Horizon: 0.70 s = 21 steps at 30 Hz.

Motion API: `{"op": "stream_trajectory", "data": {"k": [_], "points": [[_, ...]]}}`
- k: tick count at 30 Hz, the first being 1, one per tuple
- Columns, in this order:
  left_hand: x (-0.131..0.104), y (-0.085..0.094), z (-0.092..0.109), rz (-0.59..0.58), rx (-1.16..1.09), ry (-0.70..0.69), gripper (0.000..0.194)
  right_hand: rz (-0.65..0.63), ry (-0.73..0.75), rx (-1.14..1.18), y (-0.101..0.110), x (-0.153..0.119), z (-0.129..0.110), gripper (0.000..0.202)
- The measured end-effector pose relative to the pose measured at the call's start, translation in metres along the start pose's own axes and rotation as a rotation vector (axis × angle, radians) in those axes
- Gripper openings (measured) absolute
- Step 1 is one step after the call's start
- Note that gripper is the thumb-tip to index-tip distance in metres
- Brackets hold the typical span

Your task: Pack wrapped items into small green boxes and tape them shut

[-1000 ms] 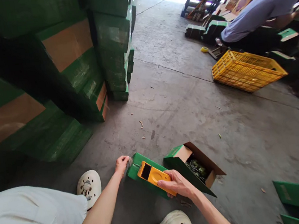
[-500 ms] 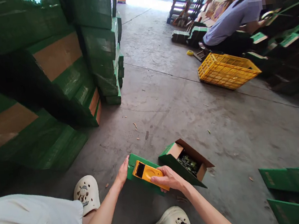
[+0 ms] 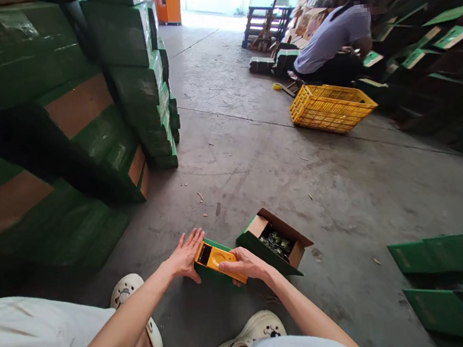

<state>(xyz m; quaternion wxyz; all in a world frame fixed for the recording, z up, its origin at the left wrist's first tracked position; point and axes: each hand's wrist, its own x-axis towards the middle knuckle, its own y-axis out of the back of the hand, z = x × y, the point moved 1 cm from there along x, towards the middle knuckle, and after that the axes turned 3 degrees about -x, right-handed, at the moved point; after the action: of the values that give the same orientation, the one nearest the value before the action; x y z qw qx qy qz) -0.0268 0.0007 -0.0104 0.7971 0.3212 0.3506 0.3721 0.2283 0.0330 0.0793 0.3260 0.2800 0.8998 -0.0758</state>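
Note:
An orange handheld device (image 3: 221, 260) with a dark window lies along the top of a closed green box (image 3: 215, 275). My right hand (image 3: 247, 264) is wrapped round the device's near right end. On the box's left end rests my left hand (image 3: 186, 254), its fingers spread and its fingertips beside the device's left end. Just to the right, an open green carton (image 3: 261, 249) with brown flaps stands on the floor and holds dark green items (image 3: 277, 244) in shiny wrapping.
Tall stacks of green cartons (image 3: 131, 79) line the left side. A yellow crate (image 3: 329, 109) stands beyond, near a crouching person (image 3: 331, 40). More green cartons (image 3: 448, 256) are at the lower right. A pallet jack (image 3: 274, 10) stands at the back.
My left hand has moved from the box's left side onto its top end, with the fingers now spread. My right hand still holds the device. The whole view has shifted slightly.

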Motion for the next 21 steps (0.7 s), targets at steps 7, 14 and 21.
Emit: {"op": "stream_trajectory", "data": {"k": [7,14,21], "points": [[0.009,-0.007,-0.021,0.086,0.025,-0.149,0.146,-0.035,0.013,-0.001,0.001,-0.010,-0.002,0.055],[0.011,-0.015,-0.004,0.093,-0.013,-0.216,0.134,-0.039,-0.080,-0.038,0.011,-0.036,-0.004,0.059],[0.014,-0.028,0.010,0.141,-0.005,-0.254,0.128,-0.047,-0.144,0.082,0.008,-0.058,0.005,0.062]]}}
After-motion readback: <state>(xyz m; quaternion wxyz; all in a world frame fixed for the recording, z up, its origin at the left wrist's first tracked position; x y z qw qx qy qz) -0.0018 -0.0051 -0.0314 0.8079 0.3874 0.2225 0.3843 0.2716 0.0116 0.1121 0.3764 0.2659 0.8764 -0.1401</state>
